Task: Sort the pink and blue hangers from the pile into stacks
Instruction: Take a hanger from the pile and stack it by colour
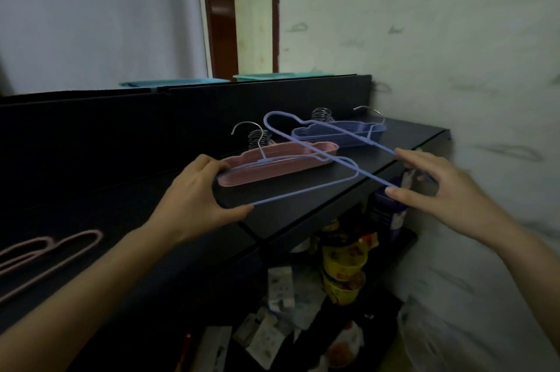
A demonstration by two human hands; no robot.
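Note:
Two blue wire hangers cross in the air above a black shelf (pixel 303 211). My left hand (pixel 194 190) grips the left end of the nearer blue hanger (pixel 303 190), whose silver hook points up. The far blue hanger (pixel 268 120) runs from a loop at the back to my right hand (pixel 439 187), and its end lies between my thumb and forefinger. On the shelf behind them lie a stack of pink hangers (pixel 272 168) and, further right, a stack of blue hangers (pixel 339 132). A few loose pink hangers (pixel 45 250) lie at the lower left.
A black back panel (pixel 91 135) rises behind the shelf, with teal bins (pixel 172 82) beyond it. Below the shelf edge stand yellow cups (pixel 342 262), a purple container (pixel 388 211) and paper packets (pixel 281 290). A marbled white wall (pixel 454 38) closes the right side.

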